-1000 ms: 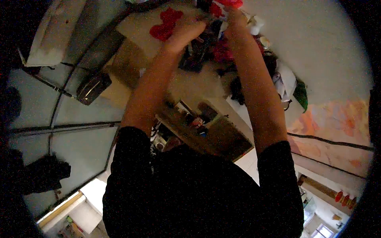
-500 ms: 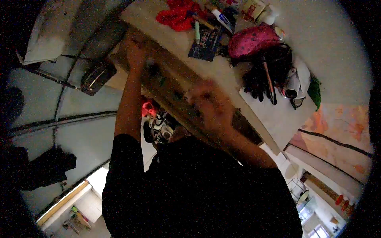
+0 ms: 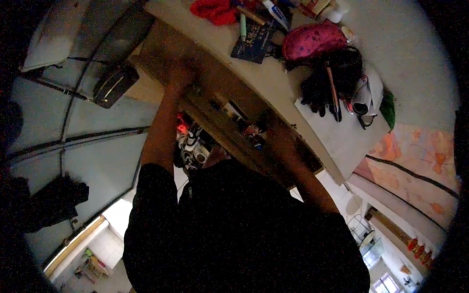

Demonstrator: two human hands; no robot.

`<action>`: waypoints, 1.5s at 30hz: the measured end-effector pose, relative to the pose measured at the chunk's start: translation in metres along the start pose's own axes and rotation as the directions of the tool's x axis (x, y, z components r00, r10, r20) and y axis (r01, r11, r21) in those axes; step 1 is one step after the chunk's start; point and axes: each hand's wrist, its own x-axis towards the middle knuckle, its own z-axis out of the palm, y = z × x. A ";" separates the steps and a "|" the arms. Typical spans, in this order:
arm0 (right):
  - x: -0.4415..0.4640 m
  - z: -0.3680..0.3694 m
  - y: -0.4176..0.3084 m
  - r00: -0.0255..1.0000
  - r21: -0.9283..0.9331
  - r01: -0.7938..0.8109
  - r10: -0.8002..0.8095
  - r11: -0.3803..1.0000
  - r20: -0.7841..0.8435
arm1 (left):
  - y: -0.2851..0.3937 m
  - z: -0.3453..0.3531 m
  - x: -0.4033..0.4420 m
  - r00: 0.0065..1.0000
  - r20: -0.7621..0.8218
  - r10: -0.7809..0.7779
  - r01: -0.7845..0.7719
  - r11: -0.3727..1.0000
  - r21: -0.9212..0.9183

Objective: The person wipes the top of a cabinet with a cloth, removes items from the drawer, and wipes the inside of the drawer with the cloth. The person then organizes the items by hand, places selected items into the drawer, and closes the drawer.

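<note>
My left hand (image 3: 181, 73) is over the left part of an open drawer (image 3: 222, 132), dark and smeared, so its fingers cannot be made out. Over the drawer's right part is my right hand (image 3: 281, 139), also dim and blurred. Whether either hand holds anything is hidden. Between them, small items (image 3: 253, 131) lie in the drawer. On the desk (image 3: 215, 44) above it are a red cloth (image 3: 215, 11), a dark booklet (image 3: 253, 44), a green stick-like item (image 3: 243, 27), a white tube (image 3: 275, 13) and a pink pouch (image 3: 315, 40).
Black gloves (image 3: 320, 93), a white rolled item (image 3: 364, 97) and a green item (image 3: 387, 108) lie at the desk's right. A dark case (image 3: 116, 86) is at the left. Patterned fabric (image 3: 194, 146) shows below the drawer, and a floral cloth (image 3: 415, 156) hangs at the right.
Both hands have come down from the items on the desk to the drawer. Since half a second ago, my left hand has moved slightly right and down, my right hand further right and down.
</note>
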 end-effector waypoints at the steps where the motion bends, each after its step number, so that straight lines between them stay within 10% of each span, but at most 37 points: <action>1: 0.002 0.003 -0.003 1.000 -0.027 0.012 -0.013 1.000 -0.020 | 0.008 -0.002 -0.008 0.999 0.025 0.039 -0.038 0.999 -0.011; 7: 0.008 0.011 -0.020 0.995 -0.112 0.039 -0.049 0.993 -0.089 | 0.077 -0.003 -0.083 0.946 0.202 0.253 -0.233 0.965 -0.118; 12: -0.024 -0.064 -0.062 0.988 0.249 0.154 -0.157 0.956 -0.010 | 0.111 -0.011 -0.127 0.908 0.321 0.270 -0.261 0.963 -0.071; 14: -0.021 -0.043 -0.040 0.983 0.335 0.171 -0.185 0.927 0.008 | 0.119 -0.029 -0.140 0.758 0.247 0.603 -0.591 0.796 -0.129; 15: -0.008 0.004 0.003 0.995 0.086 0.101 -0.099 0.991 -0.030 | 0.125 -0.030 -0.143 0.683 0.217 0.697 -0.685 0.715 -0.142; 18: -0.011 0.015 0.016 0.998 -0.128 0.033 -0.040 0.991 -0.058 | 0.150 -0.020 -0.149 0.864 0.424 0.272 -0.264 0.961 -0.080; 21: -0.022 0.037 0.046 0.996 -0.015 0.048 -0.049 0.999 -0.073 | 0.155 -0.043 -0.163 0.914 0.321 0.247 -0.172 0.954 -0.245; 24: -0.054 0.101 0.091 0.981 -0.081 0.097 -0.109 0.992 -0.162 | 0.135 -0.023 -0.162 0.819 0.397 0.414 -0.328 0.906 -0.267; 27: -0.055 0.047 0.050 1.000 -0.107 -0.013 0.010 0.994 -0.025 | 0.121 0.010 -0.169 0.852 -0.068 0.519 -0.523 0.837 -0.161; 28: -0.054 0.018 0.027 0.969 -0.019 -0.179 0.180 0.984 0.172 | 0.123 0.006 -0.168 0.869 0.025 0.494 -0.481 0.856 -0.192; 35: -0.053 0.037 0.030 0.981 0.379 -0.162 0.109 0.911 0.158 | 0.127 0.019 -0.162 0.846 0.400 0.353 -0.264 0.928 -0.262; 37: -0.047 0.057 0.017 0.991 0.159 0.114 -0.102 0.981 -0.082 | 0.145 -0.020 -0.168 0.839 0.415 0.353 -0.234 0.922 -0.310; 45: -0.049 0.039 0.003 0.995 0.565 -0.084 0.040 0.821 0.090 | 0.137 0.007 -0.164 0.761 0.488 0.427 -0.318 0.902 -0.292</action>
